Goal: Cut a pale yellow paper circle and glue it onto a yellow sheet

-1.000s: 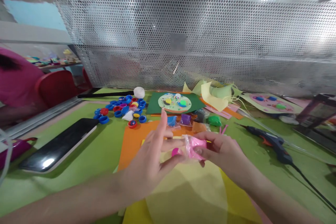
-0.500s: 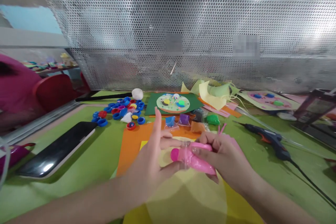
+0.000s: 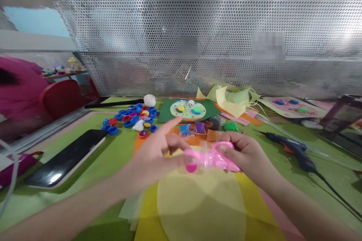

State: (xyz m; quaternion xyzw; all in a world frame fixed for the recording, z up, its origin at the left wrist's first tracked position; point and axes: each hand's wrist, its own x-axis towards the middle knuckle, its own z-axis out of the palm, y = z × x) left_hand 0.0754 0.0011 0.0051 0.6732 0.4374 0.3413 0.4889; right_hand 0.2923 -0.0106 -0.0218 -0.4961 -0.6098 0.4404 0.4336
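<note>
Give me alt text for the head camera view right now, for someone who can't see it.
A person's right hand grips a pink bag, with the blurred left hand at its other end, above a pale yellow paper circle. Colorful bottle caps and a phone lie to the left, a glue gun to the right.

A glossy pink plastic packet (image 3: 217,160) is shining above a matt pale-yellow paper circle (image 3: 202,203); far, perforated silver metal panelling (image 3: 220,19) is gleaming.

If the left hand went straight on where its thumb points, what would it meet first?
Probably the pink packet: its end seems close to the left hand, though blur hides whether they touch. Beyond is the right hand.
</note>
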